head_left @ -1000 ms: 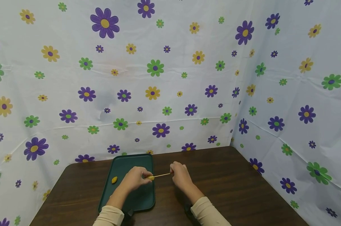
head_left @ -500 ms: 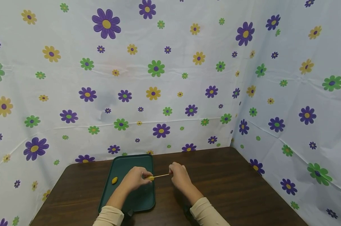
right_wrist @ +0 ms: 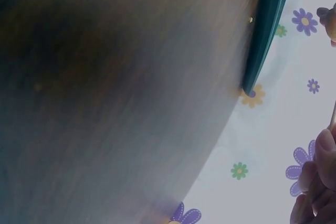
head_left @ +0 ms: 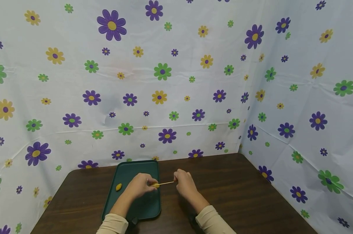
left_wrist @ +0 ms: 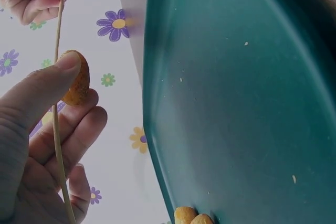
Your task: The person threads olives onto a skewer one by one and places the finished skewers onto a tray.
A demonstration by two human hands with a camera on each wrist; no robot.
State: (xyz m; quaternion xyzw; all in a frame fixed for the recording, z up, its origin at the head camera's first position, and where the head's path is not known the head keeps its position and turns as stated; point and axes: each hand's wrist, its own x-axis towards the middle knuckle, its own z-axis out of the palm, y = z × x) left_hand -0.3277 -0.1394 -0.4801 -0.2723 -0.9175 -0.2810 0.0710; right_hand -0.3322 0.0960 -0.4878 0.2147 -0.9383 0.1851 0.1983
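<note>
My left hand (head_left: pixel 137 186) pinches a small oval, yellow-brown food piece (left_wrist: pixel 79 85) between thumb and fingers, above the right side of a dark green tray (head_left: pixel 141 209). A thin wooden skewer (head_left: pixel 166 183) runs along the line of this piece; in the left wrist view its lower length crosses in front of the curled fingers. Where skewer and piece meet, my thumb hides the spot. To the right, my right hand (head_left: pixel 184 183) pinches the skewer's other end, over the table. In the right wrist view, only part of the right hand (right_wrist: pixel 320 177) shows at the edge.
On the tray's left part lies a yellow piece (head_left: pixel 118 187); the left wrist view shows two such pieces (left_wrist: pixel 185 215) close together, plus pale crumbs (left_wrist: pixel 246 43). The tray rests on a dark brown wooden table (head_left: pixel 223 195). Flower-printed sheeting (head_left: pixel 176 81) stands behind and to the right.
My right hand has shifted slightly left, so a little less skewer shows between the hands. The left hand and its food piece stay nearly in place.
</note>
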